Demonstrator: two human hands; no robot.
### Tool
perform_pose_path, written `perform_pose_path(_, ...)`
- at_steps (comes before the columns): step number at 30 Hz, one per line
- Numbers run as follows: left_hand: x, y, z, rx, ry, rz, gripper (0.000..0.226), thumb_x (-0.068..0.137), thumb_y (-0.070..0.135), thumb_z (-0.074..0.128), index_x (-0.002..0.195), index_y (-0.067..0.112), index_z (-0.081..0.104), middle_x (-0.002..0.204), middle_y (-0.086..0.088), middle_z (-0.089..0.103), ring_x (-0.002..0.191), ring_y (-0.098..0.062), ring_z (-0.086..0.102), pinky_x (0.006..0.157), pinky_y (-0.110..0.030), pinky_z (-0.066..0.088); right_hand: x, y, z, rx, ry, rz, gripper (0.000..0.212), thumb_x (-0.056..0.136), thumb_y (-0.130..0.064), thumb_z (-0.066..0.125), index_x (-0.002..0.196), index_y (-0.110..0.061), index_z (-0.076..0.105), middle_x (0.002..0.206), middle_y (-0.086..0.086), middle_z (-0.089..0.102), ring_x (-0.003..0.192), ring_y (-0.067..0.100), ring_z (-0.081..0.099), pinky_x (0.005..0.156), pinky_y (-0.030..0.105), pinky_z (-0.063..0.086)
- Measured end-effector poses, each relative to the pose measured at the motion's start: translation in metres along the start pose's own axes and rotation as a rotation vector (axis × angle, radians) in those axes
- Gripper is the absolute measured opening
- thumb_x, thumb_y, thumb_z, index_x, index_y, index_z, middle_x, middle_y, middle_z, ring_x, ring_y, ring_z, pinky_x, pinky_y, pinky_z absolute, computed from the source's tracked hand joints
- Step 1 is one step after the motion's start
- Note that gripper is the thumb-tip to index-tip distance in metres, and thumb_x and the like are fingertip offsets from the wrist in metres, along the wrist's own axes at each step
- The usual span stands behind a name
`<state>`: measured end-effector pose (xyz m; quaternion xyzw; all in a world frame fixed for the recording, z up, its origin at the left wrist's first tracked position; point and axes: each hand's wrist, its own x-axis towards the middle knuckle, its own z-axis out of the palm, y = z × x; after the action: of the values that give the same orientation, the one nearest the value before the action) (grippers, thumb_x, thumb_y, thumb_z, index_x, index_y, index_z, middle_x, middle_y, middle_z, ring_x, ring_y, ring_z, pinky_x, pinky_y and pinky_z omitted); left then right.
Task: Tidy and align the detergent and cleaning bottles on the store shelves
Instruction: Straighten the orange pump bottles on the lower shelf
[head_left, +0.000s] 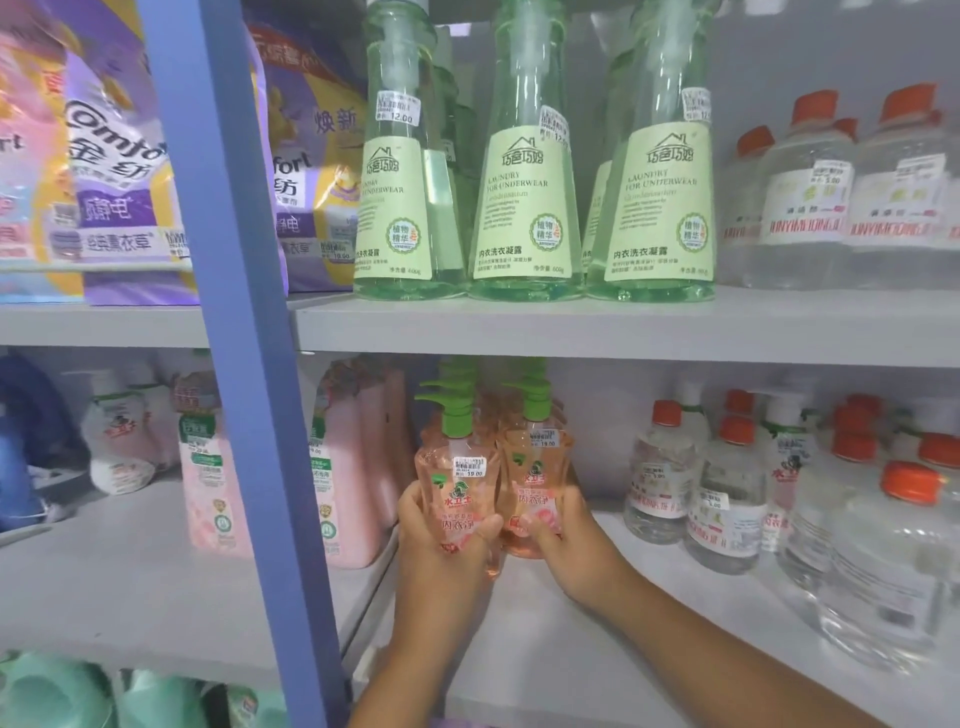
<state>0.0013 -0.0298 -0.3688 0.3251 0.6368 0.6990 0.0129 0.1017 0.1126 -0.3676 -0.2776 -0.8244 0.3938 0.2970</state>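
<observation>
Two peach-coloured pump bottles with green pumps stand side by side on the grey middle shelf (545, 634). My left hand (441, 545) grips the left peach bottle (457, 483) round its lower body, thumb across the label. My right hand (566, 540) grips the right peach bottle (537, 467) the same way. More peach bottles stand in rows behind them, mostly hidden. On the shelf above, three tall green laundry bottles (524, 208) stand in a row at the front edge.
A blue upright post (249, 364) splits the shelving just left of my hands. Pink detergent jugs (353, 467) stand to the left. Clear bottles with orange caps (727, 483) crowd the right, above and below. Purple softener bags (124, 171) fill the upper left.
</observation>
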Motion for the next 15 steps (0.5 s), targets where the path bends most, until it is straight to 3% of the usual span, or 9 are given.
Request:
perform_pose_path(2,0.002,-0.002,0.0,-0.017,0.001,0.0,0.064,0.079,0.011,0.085,0.114,0.048,0.047,0.106,0.022,0.071,0.094,0.006,0.068,0.07,-0.008,0.048,0.001,0.002,0.002,-0.027,0.012,-0.002,0.033,0.104,-0.027,0.059,0.13,-0.014,0.043,0.127,0.002,0.051,0.118,0.015,0.057,0.097,0.027,0.045)
perform_pose_path(6,0.002,-0.001,-0.002,-0.041,-0.029,-0.004,0.064,0.079,0.015,0.083,0.123,0.046,0.05,0.116,0.016,0.07,0.104,-0.003,0.069,0.08,-0.022,0.05,0.0,0.006,0.0,-0.104,0.092,-0.015,0.031,0.1,-0.027,0.062,0.126,-0.015,0.05,0.124,0.003,0.044,0.115,0.017,0.053,0.101,0.032,0.043)
perform_pose_path(9,0.002,0.002,-0.005,-0.053,-0.031,0.001,0.062,0.079,0.013,0.084,0.121,0.048,0.054,0.114,0.018,0.071,0.101,0.0,0.07,0.076,-0.014,0.051,-0.001,0.004,-0.002,-0.104,0.12,-0.018,0.029,0.098,-0.029,0.065,0.122,-0.016,0.053,0.119,0.002,0.044,0.112,0.016,0.055,0.093,0.029,0.044)
perform_pose_path(15,-0.004,0.012,-0.007,-0.062,-0.043,-0.035,0.055,0.078,0.014,0.085,0.113,0.047,0.058,0.11,0.018,0.073,0.097,0.0,0.071,0.078,-0.025,0.055,-0.006,0.001,-0.005,-0.123,0.12,-0.012,0.034,0.098,-0.029,0.065,0.124,-0.012,0.053,0.124,0.005,0.046,0.117,0.022,0.057,0.104,0.042,0.047)
